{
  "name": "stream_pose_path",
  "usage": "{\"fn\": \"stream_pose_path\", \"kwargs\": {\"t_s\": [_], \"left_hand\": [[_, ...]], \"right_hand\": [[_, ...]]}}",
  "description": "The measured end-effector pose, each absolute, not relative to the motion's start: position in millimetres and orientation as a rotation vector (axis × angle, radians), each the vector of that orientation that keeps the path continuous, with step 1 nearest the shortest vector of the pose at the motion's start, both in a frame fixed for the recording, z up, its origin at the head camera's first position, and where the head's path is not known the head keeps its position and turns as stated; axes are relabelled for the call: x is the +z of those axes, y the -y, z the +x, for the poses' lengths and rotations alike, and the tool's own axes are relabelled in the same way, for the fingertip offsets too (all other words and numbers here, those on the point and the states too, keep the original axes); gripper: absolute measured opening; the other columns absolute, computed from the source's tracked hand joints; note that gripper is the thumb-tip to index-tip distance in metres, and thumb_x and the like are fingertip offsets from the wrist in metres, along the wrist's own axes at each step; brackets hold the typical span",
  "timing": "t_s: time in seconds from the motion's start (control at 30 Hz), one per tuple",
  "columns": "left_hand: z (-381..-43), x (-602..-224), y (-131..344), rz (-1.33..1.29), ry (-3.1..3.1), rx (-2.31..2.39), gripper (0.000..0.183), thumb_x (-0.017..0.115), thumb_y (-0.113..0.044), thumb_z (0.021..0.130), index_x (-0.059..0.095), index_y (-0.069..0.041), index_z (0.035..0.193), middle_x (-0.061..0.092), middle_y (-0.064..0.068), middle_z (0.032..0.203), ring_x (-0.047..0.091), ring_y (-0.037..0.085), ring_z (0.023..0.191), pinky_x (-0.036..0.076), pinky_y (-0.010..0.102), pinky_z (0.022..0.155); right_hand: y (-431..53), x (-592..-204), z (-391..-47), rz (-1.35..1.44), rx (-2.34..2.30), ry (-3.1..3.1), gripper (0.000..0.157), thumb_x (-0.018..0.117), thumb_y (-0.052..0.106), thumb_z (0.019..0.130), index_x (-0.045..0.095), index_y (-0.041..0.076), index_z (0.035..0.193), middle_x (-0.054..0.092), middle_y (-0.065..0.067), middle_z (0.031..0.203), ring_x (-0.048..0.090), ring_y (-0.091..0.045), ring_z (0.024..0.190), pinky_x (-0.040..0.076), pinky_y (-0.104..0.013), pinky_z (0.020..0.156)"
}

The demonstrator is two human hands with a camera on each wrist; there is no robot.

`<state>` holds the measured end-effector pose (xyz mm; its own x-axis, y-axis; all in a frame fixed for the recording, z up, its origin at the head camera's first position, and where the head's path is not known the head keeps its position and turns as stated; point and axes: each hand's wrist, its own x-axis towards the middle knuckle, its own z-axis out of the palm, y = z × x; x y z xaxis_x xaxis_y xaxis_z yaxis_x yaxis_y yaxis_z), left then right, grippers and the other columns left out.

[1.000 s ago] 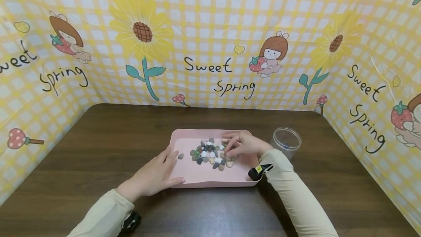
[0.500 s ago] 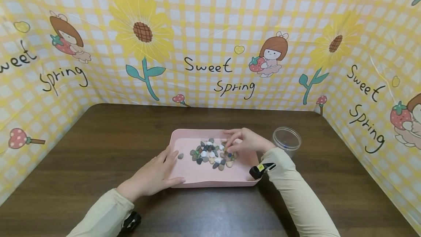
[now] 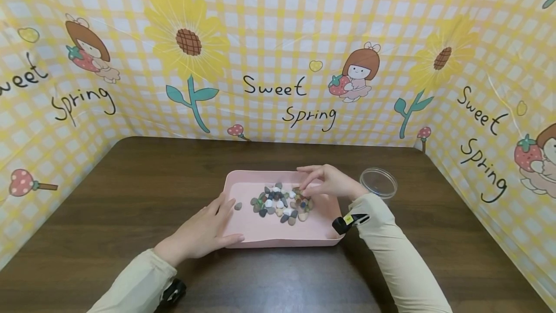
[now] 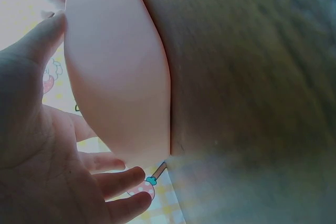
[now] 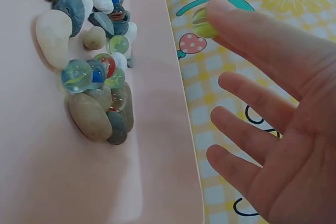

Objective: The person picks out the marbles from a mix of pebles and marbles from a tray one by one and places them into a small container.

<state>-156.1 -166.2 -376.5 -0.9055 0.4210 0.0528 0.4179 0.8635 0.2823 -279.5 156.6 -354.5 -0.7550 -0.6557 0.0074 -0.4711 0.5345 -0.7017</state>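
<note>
A pink tray (image 3: 256, 231) holds a heap of pebbles (image 3: 269, 203) with glass marbles (image 5: 76, 76) among them. My left hand (image 3: 201, 231) rests at the tray's left end, thumb over the front corner and fingers loosely extended along the side. Over the right part of the heap is my right hand (image 3: 332, 181). It pinches a yellow-green glass marble (image 5: 203, 23) between thumb and index finger, while its other fingers spread loosely. In the right wrist view, clear, blue and red marbles lie against the pebbles below that hand.
A clear round jar (image 3: 379, 183) stands right of the tray, partly behind the right wrist. One grey pebble (image 3: 238, 206) lies apart near the tray's left wall. A yellow checked cloth (image 3: 278, 37) surrounds the brown table (image 3: 173, 168) on the back and sides.
My right hand has risen from the pebbles and shifted slightly right and back, a marble now between its fingertips. My left hand and the tray have stayed in place.
</note>
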Motion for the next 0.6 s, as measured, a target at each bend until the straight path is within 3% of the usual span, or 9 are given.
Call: {"fn": "stream_pose_path", "kwargs": {"t_s": [0.6], "left_hand": [[-157, -377, 167, 0.679, -3.015, 0.456, 0.087, 0.054, -0.061, 0.083, 0.035, 0.001, 0.141, 0.027, 0.032, 0.147, 0.041, 0.043, 0.129, 0.036, 0.054, 0.103]], "right_hand": [[-170, -345, -274, -0.986, -1.077, -2.592, 0.015, 0.074, 0.019, 0.079, 0.075, 0.012, 0.091, 0.050, -0.011, 0.140, 0.041, -0.031, 0.134, 0.036, -0.051, 0.105]]}}
